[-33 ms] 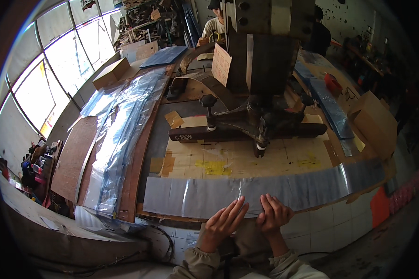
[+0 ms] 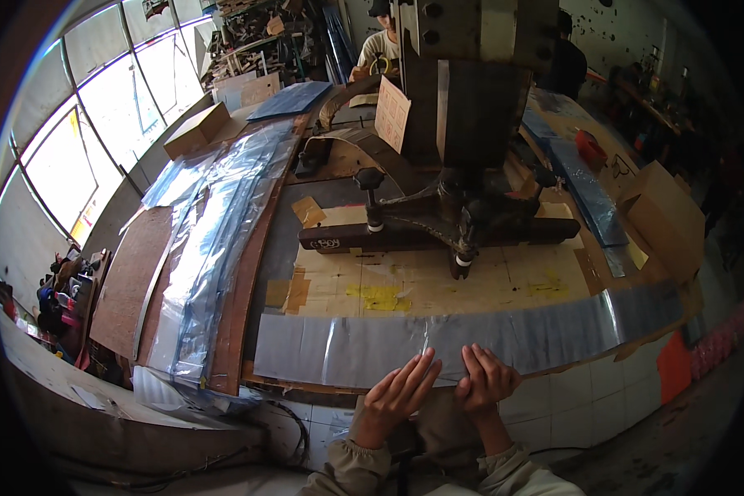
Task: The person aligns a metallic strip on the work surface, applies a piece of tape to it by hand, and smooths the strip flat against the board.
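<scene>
A long strip of clear grey plastic sheet (image 2: 372, 339) lies along the near edge of the work table. My left hand (image 2: 398, 398) is at the strip's front edge, palm turned inward, its fingers stretched out and holding nothing. Close to its right, my right hand (image 2: 488, 382) has its fingers stretched forward and slightly bent, also with nothing visible in it. Both sets of fingertips overlap the front part of the strip; I cannot tell whether they press on it. Behind the strip lies a pale board (image 2: 438, 285) with yellow tape patches.
A dark press head with a crossbar (image 2: 422, 237) stands over the board. Glossy clear plastic sheets (image 2: 215, 256) cover the left side table. Blue sheets (image 2: 583, 186), a red tape dispenser (image 2: 590, 149) and a cardboard box (image 2: 661, 219) are at right. A person (image 2: 380, 48) works behind the press.
</scene>
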The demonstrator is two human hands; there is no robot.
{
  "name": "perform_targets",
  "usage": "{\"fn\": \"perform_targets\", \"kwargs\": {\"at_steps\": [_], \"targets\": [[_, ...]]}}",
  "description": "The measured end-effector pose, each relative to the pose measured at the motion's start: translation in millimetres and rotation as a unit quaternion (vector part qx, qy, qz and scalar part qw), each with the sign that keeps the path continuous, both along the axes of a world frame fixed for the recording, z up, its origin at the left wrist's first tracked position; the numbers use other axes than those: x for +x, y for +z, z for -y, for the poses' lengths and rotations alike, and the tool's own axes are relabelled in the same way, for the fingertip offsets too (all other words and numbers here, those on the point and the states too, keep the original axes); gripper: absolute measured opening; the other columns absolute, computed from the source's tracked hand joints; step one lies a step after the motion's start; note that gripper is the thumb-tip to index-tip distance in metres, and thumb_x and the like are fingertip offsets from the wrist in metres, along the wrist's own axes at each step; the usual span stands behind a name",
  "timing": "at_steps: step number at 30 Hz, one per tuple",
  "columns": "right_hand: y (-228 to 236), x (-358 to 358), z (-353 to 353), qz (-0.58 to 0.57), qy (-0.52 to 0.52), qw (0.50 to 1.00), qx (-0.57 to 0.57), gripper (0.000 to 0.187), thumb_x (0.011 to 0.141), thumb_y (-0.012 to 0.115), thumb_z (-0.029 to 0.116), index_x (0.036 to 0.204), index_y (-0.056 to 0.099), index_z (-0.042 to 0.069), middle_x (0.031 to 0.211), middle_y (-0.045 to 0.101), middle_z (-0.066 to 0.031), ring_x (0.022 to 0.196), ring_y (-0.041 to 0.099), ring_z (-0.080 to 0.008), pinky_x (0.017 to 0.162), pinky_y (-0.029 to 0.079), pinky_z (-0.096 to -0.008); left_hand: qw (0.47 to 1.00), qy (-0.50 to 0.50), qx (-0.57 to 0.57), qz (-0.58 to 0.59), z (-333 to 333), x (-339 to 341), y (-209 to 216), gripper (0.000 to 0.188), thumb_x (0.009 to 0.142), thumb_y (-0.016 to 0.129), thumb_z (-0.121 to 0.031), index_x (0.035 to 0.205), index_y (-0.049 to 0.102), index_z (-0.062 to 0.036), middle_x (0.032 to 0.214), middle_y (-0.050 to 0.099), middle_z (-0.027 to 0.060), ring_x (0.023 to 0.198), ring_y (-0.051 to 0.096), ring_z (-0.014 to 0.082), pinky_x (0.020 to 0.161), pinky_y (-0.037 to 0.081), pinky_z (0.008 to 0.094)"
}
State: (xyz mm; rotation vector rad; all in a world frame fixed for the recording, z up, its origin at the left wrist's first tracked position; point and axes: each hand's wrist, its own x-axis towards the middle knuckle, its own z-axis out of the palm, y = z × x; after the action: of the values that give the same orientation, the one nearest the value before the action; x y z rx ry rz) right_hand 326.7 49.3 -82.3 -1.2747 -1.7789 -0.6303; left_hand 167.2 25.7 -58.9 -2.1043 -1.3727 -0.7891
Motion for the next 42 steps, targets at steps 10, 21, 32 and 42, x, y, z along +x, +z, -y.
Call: {"fn": "perform_targets", "kwargs": {"at_steps": [10, 21, 32, 42], "targets": [[-2, 1, -7, 0.015, -0.018, 0.999, 0.035, 0.044, 0.093, 0.03, 0.031, 0.102, 0.069, 0.013, 0.1, 0.067, 0.0019, 0.088, 0.062, -0.0121, 0.079, 0.036, -0.0314, 0.997, 0.033, 0.066, -0.038, -7, 0, -9, 0.024, 0.093, 0.048, -0.024, 0.109, 0.065, -0.0239, 0.114, 0.064, -0.0089, 0.1, 0.061, 0.0012, 0.087, 0.04, 0.0172], [-4, -2, -7, 0.018, -0.024, 0.998, 0.052, 0.047, 0.093, 0.027, 0.03, 0.102, 0.07, 0.013, 0.099, 0.067, 0.0015, 0.087, 0.062, -0.0136, 0.079, 0.036, -0.0318, 0.992, 0.049, 0.097, -0.064, -8, -3, -18, 0.029, 0.095, 0.044, -0.026, 0.119, 0.059, -0.026, 0.124, 0.058, -0.0124, 0.11, 0.054, -0.0003, 0.097, 0.034, 0.0206], [-6, -3, -7, 0.01, -0.024, 0.997, 0.069, 0.046, 0.094, 0.027, 0.03, 0.101, 0.07, 0.012, 0.098, 0.067, 0.0011, 0.087, 0.062, -0.0149, 0.079, 0.037, -0.0323, 0.996, 0.044, 0.076, -0.033, -4, -1, -16, 0.03, 0.092, 0.046, -0.022, 0.118, 0.06, -0.0256, 0.127, 0.057, -0.0119, 0.109, 0.055, -0.0017, 0.095, 0.034, 0.0178], [-9, -3, -10, 0.004, -0.025, 0.997, 0.072, 0.044, 0.093, 0.029, 0.03, 0.102, 0.069, 0.013, 0.1, 0.066, 0.0011, 0.088, 0.062, -0.015, 0.079, 0.037, -0.0324, 0.944, -0.163, -0.206, 0.2, 5, -23, 49, 0.073, 0.078, 0.066, -0.048, 0.133, 0.044, -0.0045, 0.134, 0.04, 0.0206, 0.108, 0.052, 0.0331, 0.087, 0.046, 0.0385]]}}
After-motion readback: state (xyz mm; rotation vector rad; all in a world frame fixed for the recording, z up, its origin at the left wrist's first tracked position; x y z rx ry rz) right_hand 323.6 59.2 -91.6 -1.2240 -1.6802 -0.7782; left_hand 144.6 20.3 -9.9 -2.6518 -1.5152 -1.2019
